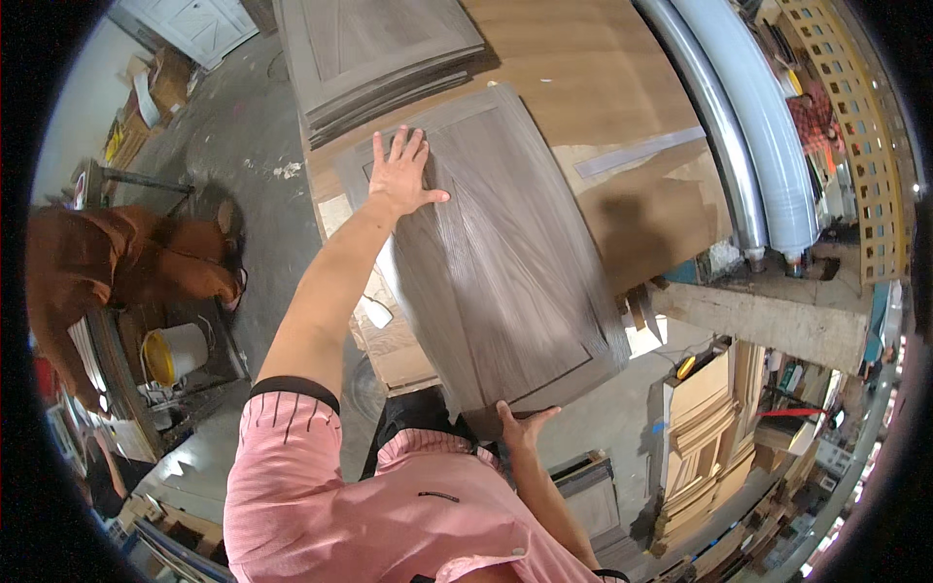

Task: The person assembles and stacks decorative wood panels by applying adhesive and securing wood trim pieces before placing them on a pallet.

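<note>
Nearest my camera: one pink shirt (pixel 389 515), lower centre of frame. One grey wood-grain panel (pixel 505 253), centre, over a brown-topped table (pixel 583 78), its lower end reaching past the table's edge. One left hand (pixel 400 180), fingers spread wide across the panel's upper left, grasping nothing. One right hand (pixel 523 434) at the panel's bottom edge, thumb and forefinger apart, other fingers hidden; whether it grips, I cannot tell. One stack of similar panels (pixel 389 49), top left of centre. One white-and-yellow bucket (pixel 178 352), left.
</note>
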`<state>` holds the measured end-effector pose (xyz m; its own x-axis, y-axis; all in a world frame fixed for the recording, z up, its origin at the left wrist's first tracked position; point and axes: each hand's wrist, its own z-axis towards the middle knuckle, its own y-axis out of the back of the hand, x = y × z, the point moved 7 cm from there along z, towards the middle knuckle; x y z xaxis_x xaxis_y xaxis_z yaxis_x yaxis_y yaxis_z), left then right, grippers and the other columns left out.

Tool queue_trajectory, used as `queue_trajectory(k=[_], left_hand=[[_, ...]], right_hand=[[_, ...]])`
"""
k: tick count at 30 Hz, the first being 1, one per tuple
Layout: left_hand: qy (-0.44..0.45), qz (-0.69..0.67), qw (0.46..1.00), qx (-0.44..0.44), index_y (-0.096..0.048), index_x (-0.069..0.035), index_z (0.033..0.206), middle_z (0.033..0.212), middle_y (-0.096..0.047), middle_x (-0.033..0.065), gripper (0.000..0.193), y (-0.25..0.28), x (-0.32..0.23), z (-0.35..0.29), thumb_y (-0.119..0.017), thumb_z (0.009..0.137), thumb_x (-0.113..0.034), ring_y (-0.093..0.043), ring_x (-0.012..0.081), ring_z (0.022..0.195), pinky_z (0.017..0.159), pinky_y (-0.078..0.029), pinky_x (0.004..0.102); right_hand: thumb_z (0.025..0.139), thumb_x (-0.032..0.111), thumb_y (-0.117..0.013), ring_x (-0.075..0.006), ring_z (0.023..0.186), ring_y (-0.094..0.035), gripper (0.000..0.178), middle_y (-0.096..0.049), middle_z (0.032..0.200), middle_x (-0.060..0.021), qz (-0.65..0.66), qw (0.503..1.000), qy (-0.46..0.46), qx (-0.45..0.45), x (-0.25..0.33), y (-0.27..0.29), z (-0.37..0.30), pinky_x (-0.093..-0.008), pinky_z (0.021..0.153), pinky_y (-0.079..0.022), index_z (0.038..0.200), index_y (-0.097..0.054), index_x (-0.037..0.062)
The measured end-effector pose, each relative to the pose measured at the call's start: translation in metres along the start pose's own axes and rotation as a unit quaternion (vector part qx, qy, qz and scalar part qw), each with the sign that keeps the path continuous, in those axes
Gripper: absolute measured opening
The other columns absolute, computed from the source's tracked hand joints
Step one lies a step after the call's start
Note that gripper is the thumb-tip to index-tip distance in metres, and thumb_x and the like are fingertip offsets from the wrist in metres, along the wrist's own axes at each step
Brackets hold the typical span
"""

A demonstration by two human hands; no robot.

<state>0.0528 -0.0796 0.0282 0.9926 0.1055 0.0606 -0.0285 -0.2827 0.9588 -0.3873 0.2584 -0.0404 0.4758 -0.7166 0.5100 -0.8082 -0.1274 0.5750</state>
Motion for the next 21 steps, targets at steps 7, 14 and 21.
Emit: queue_trajectory(k=[7,14,21], left_hand=[[-0.006,0.098,0.995,0.029,-0.029,-0.005,0.156,0.166,-0.019,0.0059,0.11,0.014,-0.009,-0.001,-0.046,0.081,-0.083,-0.009,0.0272,0.155,0.122,-0.003,0.0621],[-0.02,0.164,0.986,0.033,-0.029,-0.004,0.156,0.166,-0.021,0.0061,0.111,0.005,-0.012,0.01,-0.039,0.081,-0.086,-0.009,0.0275,0.154,0.121,-0.008,0.0632],[-0.019,0.164,0.986,0.015,-0.03,-0.004,0.155,0.165,-0.022,0.0058,0.112,-0.005,-0.012,0.013,-0.04,0.08,-0.087,-0.012,0.0286,0.154,0.12,-0.011,0.0653]], right_hand=[[0.072,0.032,-0.089,-0.0351,0.149,-0.016,0.141,-0.011,0.159,-0.0336,0.034,0.999,0.026,-0.023,-0.007,-0.004,0.0,-0.0396,0.122,-0.014,0.148,0.02,-0.014],[0.073,0.039,-0.087,-0.0458,0.145,-0.026,0.14,-0.017,0.155,-0.0382,-0.002,0.997,-0.072,-0.016,0.026,0.008,-0.011,-0.0473,0.118,-0.03,0.154,0.02,0.0007],[0.074,0.043,-0.086,-0.0483,0.142,-0.031,0.141,-0.019,0.155,-0.0376,-0.022,0.996,-0.09,-0.005,0.023,0.01,-0.013,-0.0492,0.115,-0.034,0.153,0.024,0.0043]])
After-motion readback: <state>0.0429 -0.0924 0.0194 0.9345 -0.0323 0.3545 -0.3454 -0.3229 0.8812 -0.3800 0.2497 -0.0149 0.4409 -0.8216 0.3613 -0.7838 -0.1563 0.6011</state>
